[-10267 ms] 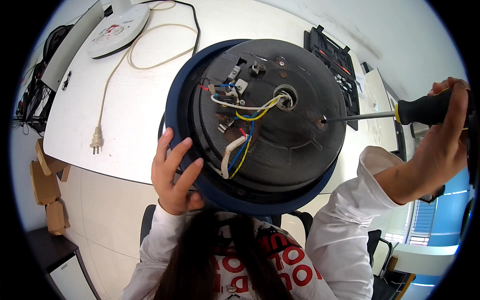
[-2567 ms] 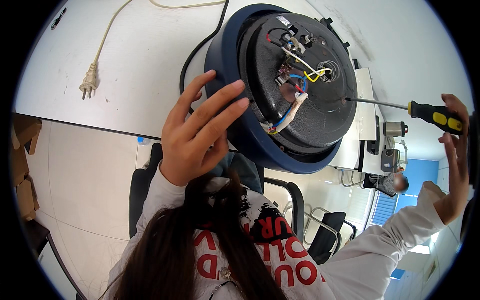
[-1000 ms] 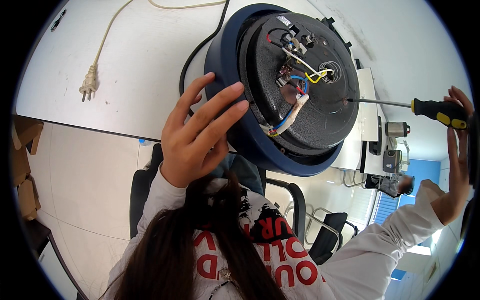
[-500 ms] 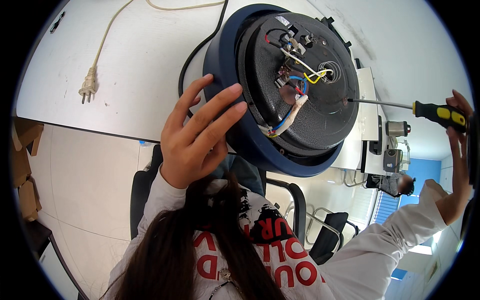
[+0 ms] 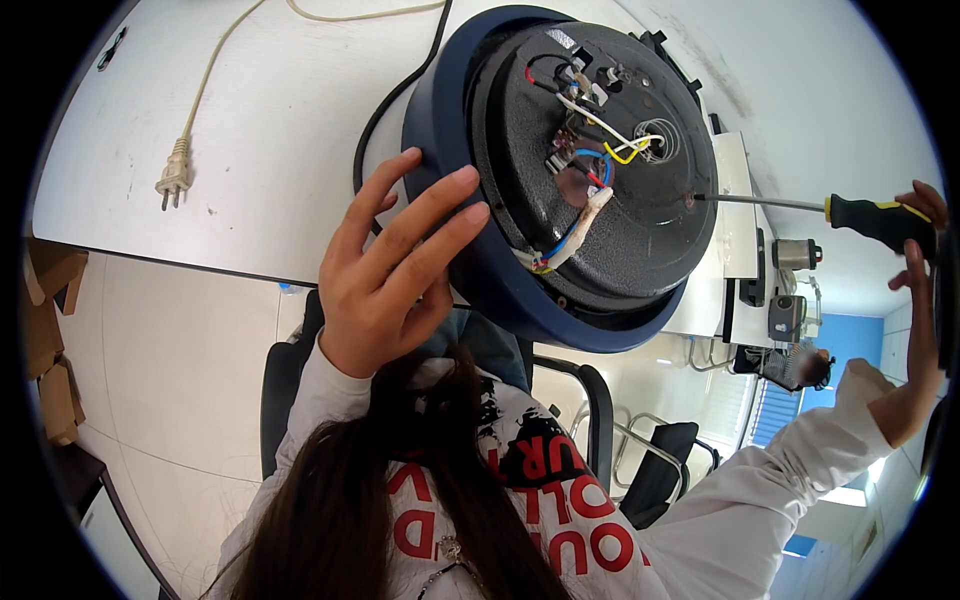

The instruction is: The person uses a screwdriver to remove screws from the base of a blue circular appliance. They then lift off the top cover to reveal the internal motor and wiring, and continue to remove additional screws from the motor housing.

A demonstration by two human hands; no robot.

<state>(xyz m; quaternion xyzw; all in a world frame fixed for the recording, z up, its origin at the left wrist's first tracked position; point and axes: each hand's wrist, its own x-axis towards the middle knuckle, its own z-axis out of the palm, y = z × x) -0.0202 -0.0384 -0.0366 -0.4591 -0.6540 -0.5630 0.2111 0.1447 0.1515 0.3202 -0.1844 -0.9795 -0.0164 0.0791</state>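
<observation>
Currently, your right grip grasps the screwdriver by its handle; shaft points left, tip at the dark round base. Your left grip, unclenched, fingers spread, touches the blue rim, left of the base.

Outer ring: navy blue
Base plate: speckled dark grey
Wires: white, yellow, blue, red, black
Screwdriver handle: black and yellow
Surface: white, dark front edge
Plug: cream
</observation>
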